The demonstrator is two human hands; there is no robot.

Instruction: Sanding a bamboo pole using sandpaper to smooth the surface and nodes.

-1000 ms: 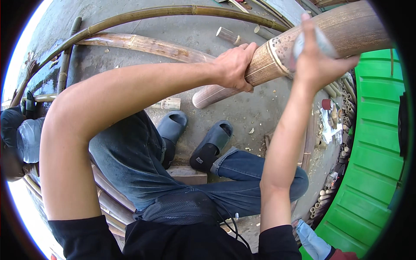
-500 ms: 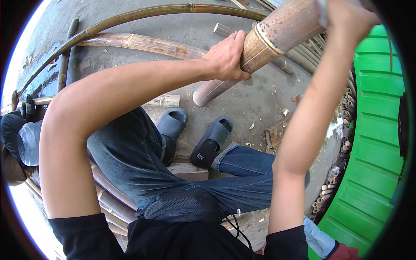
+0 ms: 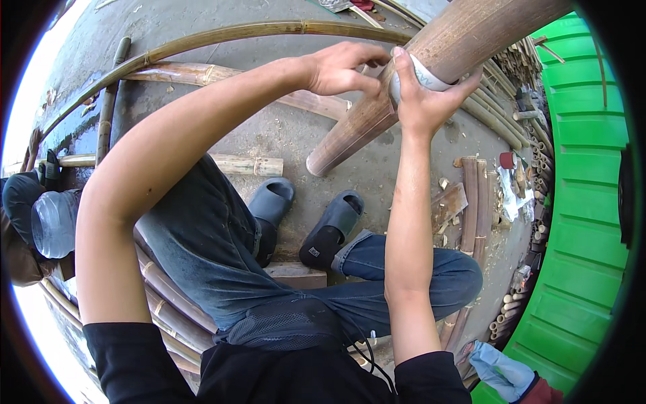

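Note:
A thick brown bamboo pole [image 3: 353,131] slants from the upper right down to the floor beyond my feet. My right hand [image 3: 427,104] is wrapped partly around it, pressing a curved white sheet [image 3: 425,75] with faint print against its surface. I cannot make out the sheet's other face. Close on the pole's left side is my left hand [image 3: 340,71], its index finger and thumb apart and not gripping. The left fingertips come near the right thumb, and some of its fingers are hidden behind the others.
Split bamboo lengths [image 3: 195,73] and a long curved bamboo pole [image 3: 235,30] lie ahead on the concrete. More bamboo strips [image 3: 469,209] and chips lie at right, near a green ribbed panel [image 3: 585,182]. A clear plastic jug [image 3: 54,225] stands at far left.
My right hand has come down the pole with the white sheet, from the upper right to its middle. My left hand has let go of the pole and moved slightly up.

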